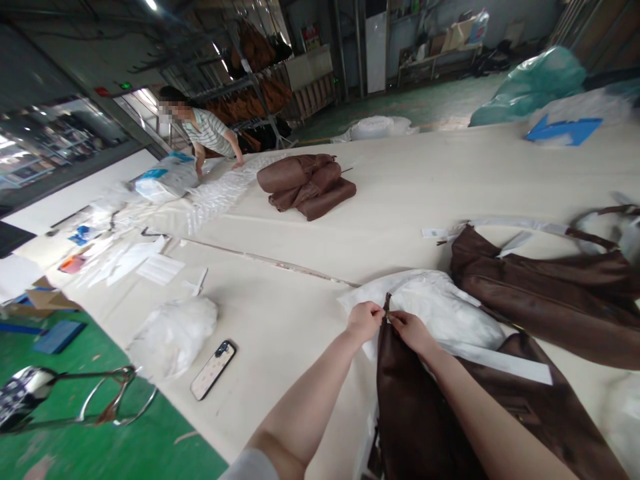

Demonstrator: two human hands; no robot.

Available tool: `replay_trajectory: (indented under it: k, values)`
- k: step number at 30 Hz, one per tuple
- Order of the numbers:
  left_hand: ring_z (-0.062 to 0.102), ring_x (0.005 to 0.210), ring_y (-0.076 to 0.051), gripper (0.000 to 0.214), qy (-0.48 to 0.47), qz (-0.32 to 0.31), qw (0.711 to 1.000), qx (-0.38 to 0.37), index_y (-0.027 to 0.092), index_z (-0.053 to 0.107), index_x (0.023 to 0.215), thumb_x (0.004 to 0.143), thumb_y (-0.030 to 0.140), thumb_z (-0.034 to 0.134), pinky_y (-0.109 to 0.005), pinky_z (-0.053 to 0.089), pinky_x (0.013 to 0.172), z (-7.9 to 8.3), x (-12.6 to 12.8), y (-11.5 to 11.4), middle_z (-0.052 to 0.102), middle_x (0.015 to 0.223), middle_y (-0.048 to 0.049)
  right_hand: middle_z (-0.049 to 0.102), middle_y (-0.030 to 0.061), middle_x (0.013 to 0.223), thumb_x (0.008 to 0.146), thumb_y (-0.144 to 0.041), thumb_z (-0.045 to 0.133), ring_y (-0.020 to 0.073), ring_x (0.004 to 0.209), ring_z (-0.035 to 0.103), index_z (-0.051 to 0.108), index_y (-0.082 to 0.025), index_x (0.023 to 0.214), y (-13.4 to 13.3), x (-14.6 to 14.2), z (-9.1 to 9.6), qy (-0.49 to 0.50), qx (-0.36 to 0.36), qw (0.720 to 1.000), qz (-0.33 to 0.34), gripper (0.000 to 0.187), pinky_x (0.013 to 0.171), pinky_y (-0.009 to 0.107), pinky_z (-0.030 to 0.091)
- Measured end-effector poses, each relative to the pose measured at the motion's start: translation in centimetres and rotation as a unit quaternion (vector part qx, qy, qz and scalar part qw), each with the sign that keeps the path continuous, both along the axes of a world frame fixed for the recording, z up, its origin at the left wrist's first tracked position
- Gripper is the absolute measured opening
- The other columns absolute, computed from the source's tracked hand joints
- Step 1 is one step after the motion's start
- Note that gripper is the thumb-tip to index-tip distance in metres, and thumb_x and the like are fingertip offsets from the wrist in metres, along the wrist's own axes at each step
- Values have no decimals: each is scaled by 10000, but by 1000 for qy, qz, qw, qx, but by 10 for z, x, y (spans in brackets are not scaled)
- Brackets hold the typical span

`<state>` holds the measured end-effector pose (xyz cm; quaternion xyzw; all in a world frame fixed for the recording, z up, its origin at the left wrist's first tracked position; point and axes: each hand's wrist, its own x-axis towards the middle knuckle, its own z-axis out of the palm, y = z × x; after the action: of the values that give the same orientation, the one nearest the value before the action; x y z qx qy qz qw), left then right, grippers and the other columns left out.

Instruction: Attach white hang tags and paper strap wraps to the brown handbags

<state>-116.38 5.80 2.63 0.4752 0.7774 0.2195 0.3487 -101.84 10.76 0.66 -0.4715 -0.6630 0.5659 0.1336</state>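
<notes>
Nearest you, a dark brown bag point(407, 400) lies on the pale surface point(280, 320). Your left hand point(365, 321) and right hand point(412, 331) pinch its far tip, close together. Crumpled white wrap point(440, 300) lies just beyond.

Tbl point(425, 177) w/ brn bags point(550, 300), phone point(214, 371)

The pale tabletop point(290, 307) is evenly bright, with only soft shadows, while the ceiling point(100, 20) is rather dim. One lamp point(151, 4) shines white at the upper edge; the window point(50, 143) on the left looks washed out. The nearest brown leather item point(405, 390) loses details in darkness. Toward the corners, shapes are stretched and somewhat blurred.
</notes>
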Motion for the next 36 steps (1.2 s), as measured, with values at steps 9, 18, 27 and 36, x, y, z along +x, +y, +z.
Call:
replay_trajectory:
  k: [9, 18, 27, 36]
  values:
    - [649, 734, -169, 250, -28, -22, 999, 22, 161, 730, 810, 856, 273, 511, -245, 477, 697, -7, 4, -1, 715, 752, -41, 594, 5, 537, 735, -367, 503, 157, 505, 512, 730, -158, 808, 0, 0, -11, 11, -7, 1000, -28, 318, 521, 271, 377]
    - [670, 839, -153, 397, -75, -44, 996, 30, 167, 598, 1186, 790, 178, 602, -257, 505, 817, -1, -14, -16, 731, 891, -31, 630, 18, 624, 757, -454, 490, 170, 575, 557, 684, -166, 836, -7, 14, -15, 46, 5, 996, -76, 356, 546, 272, 416]
    - [668, 835, -141, 192, -75, -71, 995, 5, 165, 703, 937, 816, 184, 556, -215, 494, 771, -2, -18, -10, 730, 876, -28, 632, 25, 647, 809, -387, 459, 133, 466, 494, 683, -152, 889, -3, 15, -10, 22, 1, 999, -40, 334, 474, 261, 365]
    - [641, 857, -182, 188, -9, -93, 996, 1, 214, 744, 893, 814, 265, 580, -240, 461, 785, 5, -14, 4, 732, 875, -15, 635, 11, 585, 795, -244, 504, 154, 537, 569, 713, -167, 963, 10, -4, 0, -19, 20, 999, 21, 279, 541, 253, 400]
